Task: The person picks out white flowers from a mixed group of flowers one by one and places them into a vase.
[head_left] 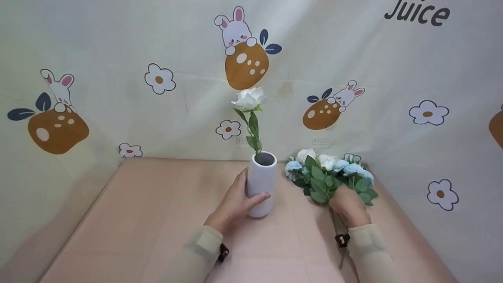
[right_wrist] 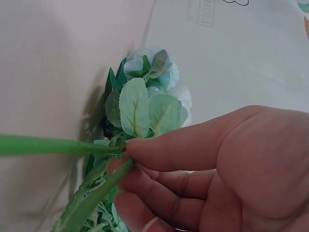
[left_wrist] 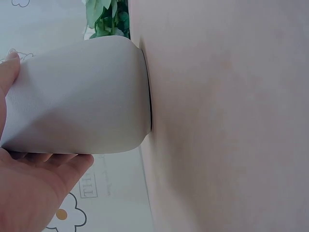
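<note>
White and upright, the vase (head_left: pixel 260 182) stands on the table (head_left: pixel 177 204) close to the centre of my head feed. One white rose (head_left: pixel 250 99) rises from its mouth, the stem leaning toward 11 o'clock. At the vase's 8 o'clock I see the left hand (head_left: pixel 235 200) grasping it, thumb across the near face. Over at 3 o'clock from the vase lies the bunch (head_left: pixel 322 181), white and pale blue blooms with green leaves, its stems (head_left: pixel 341 257) running down toward 6 o'clock. The right hand (head_left: pixel 349 206) is over those stems with its fingers bent; from up here I can't make out the fingertips. A printed cloth (head_left: pixel 110 106) with rabbits and flowers hangs behind the table.

On my left wrist feed the vase lies sideways across the picture, base toward 3 o'clock. The thumb shows at 10 o'clock and the fingers at 8, holding it from opposite sides. Leaves from the bunch peek in near 12.

On my right wrist feed, thumb and fingers pinch at a spot where two green stems meet, one coming from 9 o'clock, one from 7; I can't tell whether both are gripped. Leaves and a pale blue bloom sit just beyond, toward 12.
</note>
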`<state>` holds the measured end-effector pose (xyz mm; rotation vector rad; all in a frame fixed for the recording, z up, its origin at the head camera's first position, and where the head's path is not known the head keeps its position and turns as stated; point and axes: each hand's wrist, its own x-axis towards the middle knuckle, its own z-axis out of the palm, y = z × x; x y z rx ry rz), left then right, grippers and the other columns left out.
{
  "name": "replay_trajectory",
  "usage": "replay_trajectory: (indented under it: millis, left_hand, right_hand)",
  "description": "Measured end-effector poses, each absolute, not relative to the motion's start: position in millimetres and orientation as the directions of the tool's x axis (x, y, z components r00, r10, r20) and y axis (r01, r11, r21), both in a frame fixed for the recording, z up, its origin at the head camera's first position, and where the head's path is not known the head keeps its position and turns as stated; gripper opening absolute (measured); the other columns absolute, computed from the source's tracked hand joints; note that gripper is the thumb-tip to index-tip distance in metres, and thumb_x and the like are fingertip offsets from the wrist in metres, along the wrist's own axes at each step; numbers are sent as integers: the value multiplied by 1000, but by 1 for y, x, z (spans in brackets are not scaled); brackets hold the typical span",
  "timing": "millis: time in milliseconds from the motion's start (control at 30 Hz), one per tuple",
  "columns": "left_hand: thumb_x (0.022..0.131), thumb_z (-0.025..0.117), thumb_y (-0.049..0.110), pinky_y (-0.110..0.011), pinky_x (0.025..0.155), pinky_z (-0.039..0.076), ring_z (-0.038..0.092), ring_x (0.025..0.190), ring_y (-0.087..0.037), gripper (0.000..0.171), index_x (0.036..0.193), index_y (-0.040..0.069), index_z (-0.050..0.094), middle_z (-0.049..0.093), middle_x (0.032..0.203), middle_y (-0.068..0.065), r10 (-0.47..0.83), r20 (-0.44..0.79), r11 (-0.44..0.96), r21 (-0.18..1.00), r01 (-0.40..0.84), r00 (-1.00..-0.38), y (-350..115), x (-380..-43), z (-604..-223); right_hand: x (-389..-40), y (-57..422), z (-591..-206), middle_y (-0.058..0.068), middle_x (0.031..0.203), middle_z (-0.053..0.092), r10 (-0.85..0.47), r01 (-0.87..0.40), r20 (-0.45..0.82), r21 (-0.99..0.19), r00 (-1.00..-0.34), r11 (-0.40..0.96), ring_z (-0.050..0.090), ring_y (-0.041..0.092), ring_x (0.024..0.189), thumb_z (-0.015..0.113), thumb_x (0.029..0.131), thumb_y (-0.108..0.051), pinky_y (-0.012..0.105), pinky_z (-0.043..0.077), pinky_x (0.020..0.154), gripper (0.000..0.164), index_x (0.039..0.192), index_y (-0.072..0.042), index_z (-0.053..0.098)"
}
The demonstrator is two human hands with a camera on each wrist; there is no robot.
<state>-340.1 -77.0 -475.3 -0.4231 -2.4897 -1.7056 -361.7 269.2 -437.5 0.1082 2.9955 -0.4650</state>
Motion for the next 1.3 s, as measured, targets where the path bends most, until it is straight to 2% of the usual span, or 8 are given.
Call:
replay_trajectory:
  millis: [533, 733, 833, 900, 967, 1067, 1167, 1300]
  left_hand:
    - [92, 90, 44, -63, 131, 38, 51, 153, -36, 107, 172, 15, 26, 46, 167, -13, 171, 227, 341, 900, 273, -959, -77, -340, -475]
    - [93, 89, 44, -63, 130, 39, 52, 151, -37, 104, 171, 12, 28, 47, 165, -15, 169, 256, 331, 895, 299, -952, -78, -340, -477]
    - [93, 89, 44, -63, 130, 39, 52, 152, -36, 104, 170, 11, 29, 47, 165, -15, 169, 259, 329, 895, 302, -951, -78, -340, -477]
    - [93, 89, 44, -63, 130, 39, 52, 152, -36, 104, 170, 12, 28, 47, 165, -15, 171, 259, 331, 894, 303, -951, -78, -340, -477]
    - [93, 89, 44, -62, 131, 38, 51, 152, -36, 105, 171, 12, 28, 47, 166, -15, 171, 260, 335, 892, 305, -950, -78, -340, -476]
    - [93, 89, 44, -61, 131, 38, 51, 152, -36, 106, 171, 12, 27, 45, 167, -15, 173, 261, 334, 892, 306, -950, -78, -340, -476]
    - [93, 89, 45, -62, 132, 37, 50, 153, -36, 107, 172, 12, 26, 44, 167, -15, 172, 252, 333, 895, 297, -952, -78, -340, -476]
    - [93, 89, 45, -62, 131, 37, 50, 153, -37, 107, 172, 12, 26, 44, 167, -15, 171, 244, 332, 898, 289, -955, -78, -340, -476]
  right_hand:
    - [-358, 267, -436, 13, 81, 63, 18, 43, -80, -327, -997, 944, 55, 28, 71, 61, 98, -7, 37, 46, 63, 26, 72, -9, 58]
    - [-359, 266, -434, 26, 108, 75, 23, 36, -46, -316, -999, 948, 66, 33, 85, 66, 100, -16, 48, 57, 74, 18, 96, 1, 72]
    - [-359, 266, -434, 23, 103, 74, 32, 35, -14, -328, -999, 944, 66, 33, 84, 66, 99, -14, 47, 56, 71, 14, 93, -2, 69]
    - [-358, 266, -434, 15, 85, 67, 36, 30, 12, -342, -999, 939, 60, 29, 76, 65, 98, -11, 42, 50, 64, 18, 81, -8, 60]
    - [-358, 265, -434, 4, 68, 47, 41, 29, 25, -368, -999, 930, 44, 22, 63, 62, 96, -5, 35, 37, 57, 32, 70, -16, 45]
    - [-358, 264, -433, -3, 64, 27, 46, 23, 49, -398, -998, 917, 28, 16, 59, 62, 98, -6, 30, 25, 56, 42, 69, -20, 34]
    - [-356, 263, -433, -1, 68, 41, 60, 25, 73, -411, -996, 911, 38, 17, 62, 63, 101, -7, 31, 31, 57, 30, 78, -15, 46]
    - [-353, 262, -432, 11, 93, 67, 67, 21, 99, -408, -993, 913, 61, 25, 79, 66, 103, -11, 39, 48, 67, 7, 101, -6, 61]
